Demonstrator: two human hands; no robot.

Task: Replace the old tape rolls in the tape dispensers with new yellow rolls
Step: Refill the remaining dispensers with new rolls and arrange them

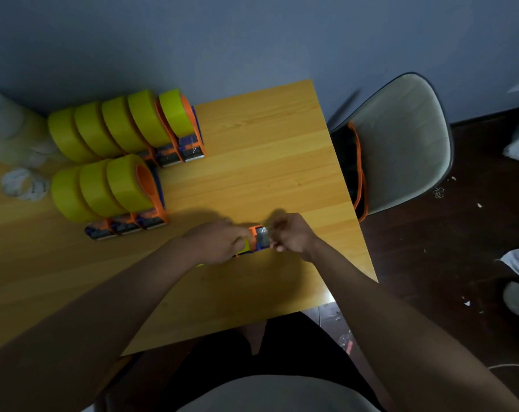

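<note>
Threading tape on one more dispenser (pixel 256 241)
Left hand (pixel 219 243) gripped its yellow roll (pixel 244 245); right hand (pixel 291 234) pinched the tape end, likely next to pull it across the blade

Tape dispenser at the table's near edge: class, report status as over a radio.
Left hand grips dispenser body. Right hand pinches at its front end, tape there blurred. Two rows of loaded dispensers stand clear, far left. Nothing in the way.

No text, label, brand or number can be read anywhere. The whitish used roll (pixel 24 184) lying on the bench (pixel 267 162), far left of the grips, bears faint dark marks on its side, too blurred to make out as letters.
</note>
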